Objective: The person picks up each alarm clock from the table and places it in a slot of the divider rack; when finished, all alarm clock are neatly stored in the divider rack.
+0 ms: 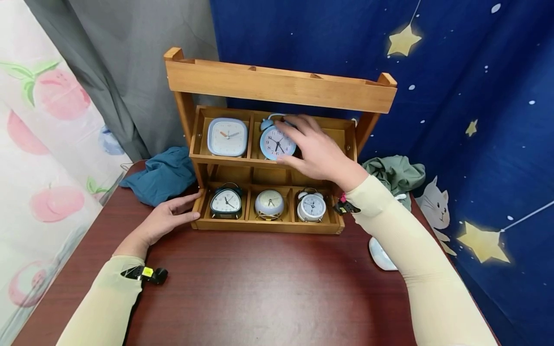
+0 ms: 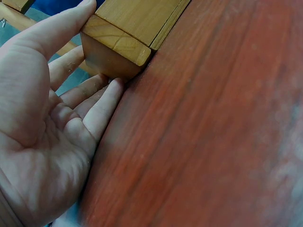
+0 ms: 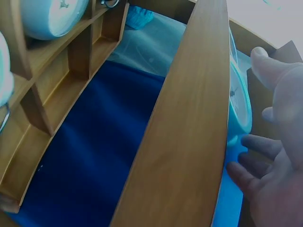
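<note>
My right hand [image 1: 313, 146] is at a light blue twin-bell alarm clock [image 1: 278, 142] in the middle compartment of a wooden rack's [image 1: 281, 89] second tier. In the head view its fingers lie over the clock's upper right and its thumb by the lower rim. The right wrist view shows the fingers spread beside the clock [image 3: 240, 101], not wrapped round it; contact is unclear. My left hand [image 1: 166, 221] touches the rack's lower left corner [image 2: 116, 52] with extended fingers and thumb. A square white clock [image 1: 227, 137] with a blue rim stands left of the blue one.
The bottom tier holds a dark triangular clock [image 1: 226, 202], a round lavender clock [image 1: 269, 204] and a white twin-bell clock [image 1: 311, 206]. Teal cloth [image 1: 160, 178] lies left of the rack, green cloth [image 1: 396, 174] right. A white object [image 1: 382, 254] is partly under my right forearm.
</note>
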### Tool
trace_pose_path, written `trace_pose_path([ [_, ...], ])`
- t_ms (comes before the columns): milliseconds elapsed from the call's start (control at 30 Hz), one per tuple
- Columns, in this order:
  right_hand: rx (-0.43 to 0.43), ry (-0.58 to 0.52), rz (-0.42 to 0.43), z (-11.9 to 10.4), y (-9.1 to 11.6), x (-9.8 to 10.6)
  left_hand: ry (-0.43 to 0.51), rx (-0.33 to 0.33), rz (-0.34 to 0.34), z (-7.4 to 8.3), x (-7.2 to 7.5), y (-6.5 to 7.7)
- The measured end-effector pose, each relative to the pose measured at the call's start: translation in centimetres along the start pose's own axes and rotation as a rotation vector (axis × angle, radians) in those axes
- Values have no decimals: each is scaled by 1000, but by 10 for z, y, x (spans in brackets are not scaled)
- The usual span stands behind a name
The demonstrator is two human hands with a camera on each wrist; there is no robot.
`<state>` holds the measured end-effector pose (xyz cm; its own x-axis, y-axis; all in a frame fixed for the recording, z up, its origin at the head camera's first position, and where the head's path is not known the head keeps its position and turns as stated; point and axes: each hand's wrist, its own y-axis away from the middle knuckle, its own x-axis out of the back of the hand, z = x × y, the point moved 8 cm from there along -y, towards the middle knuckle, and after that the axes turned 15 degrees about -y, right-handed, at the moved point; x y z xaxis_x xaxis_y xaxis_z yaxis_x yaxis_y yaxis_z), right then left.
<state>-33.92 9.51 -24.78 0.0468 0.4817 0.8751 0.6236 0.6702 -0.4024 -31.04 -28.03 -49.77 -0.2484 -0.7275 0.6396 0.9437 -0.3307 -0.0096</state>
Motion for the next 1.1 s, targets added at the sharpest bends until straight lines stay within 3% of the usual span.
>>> trace_pose_path([
  [200,78,-33,75,1,42,16,-12,3,-3,3,0,-1],
  [467,194,-49,191,8,119,34,-7,1,-5,1,-1,1],
  [633,186,-71,247,17,170,45,-17,-6,-8,0,0,1],
  [833,58,-155,207,44,216,43,-30,2,8,-2,3,2],
  [1033,-280,-202,-8,90,268,16,-15,-6,0,0,0,2],
  [1100,-355,-232,-86,101,285,7,-12,-9,0,1,-1,1],
])
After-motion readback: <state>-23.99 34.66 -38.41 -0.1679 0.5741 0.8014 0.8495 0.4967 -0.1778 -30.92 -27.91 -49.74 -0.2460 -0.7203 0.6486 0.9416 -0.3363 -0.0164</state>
